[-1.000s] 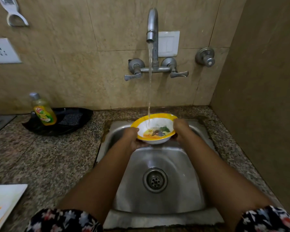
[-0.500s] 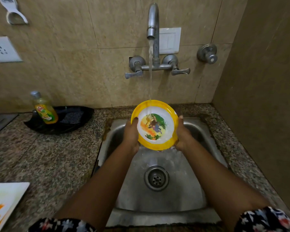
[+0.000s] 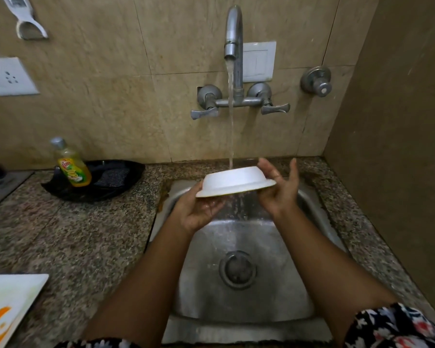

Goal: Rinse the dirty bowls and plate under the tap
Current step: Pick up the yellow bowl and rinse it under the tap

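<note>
Flipped since before, bowl (image 3: 232,180) hides its inside.

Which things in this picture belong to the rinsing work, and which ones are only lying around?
Part of the job:
bowl, upside down under the water
tap, running
sink
left hand and right hand, holding the bowl
plate on the counter

Just lying about:
soap bottle
black tray
wall socket

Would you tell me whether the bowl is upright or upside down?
Upside down: the bowl's white underside faces up under the tap's stream.
</note>
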